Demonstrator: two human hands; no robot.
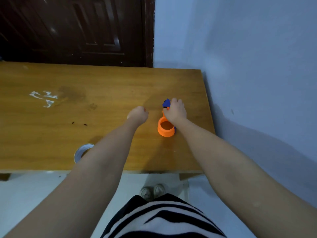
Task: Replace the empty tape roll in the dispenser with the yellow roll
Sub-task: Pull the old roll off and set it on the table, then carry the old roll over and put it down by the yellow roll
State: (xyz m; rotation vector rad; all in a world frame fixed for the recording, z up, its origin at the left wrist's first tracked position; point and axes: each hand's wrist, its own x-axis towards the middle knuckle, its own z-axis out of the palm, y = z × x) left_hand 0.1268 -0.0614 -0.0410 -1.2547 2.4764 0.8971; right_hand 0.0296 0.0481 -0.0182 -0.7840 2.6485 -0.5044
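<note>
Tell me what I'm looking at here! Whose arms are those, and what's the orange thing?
There is just one picture, taken by a camera worn on a person's head. It looks down, so you see the person's own two arms reaching out over a wooden table, with their striped clothes and shoes at the bottom.

The orange thing is a tape dispenser, a holder for a roll of sticky tape. It has an orange ring and a blue part at its far end. The right hand rests on top of it, fingers curled over that far end, so it seems to be holding it.

The left hand is curled into a loose fist just above the table, and I can't see anything in it.

Near the table's front edge lies a roll of tape, partly hidden behind the left arm. It looks whitish here.
</note>
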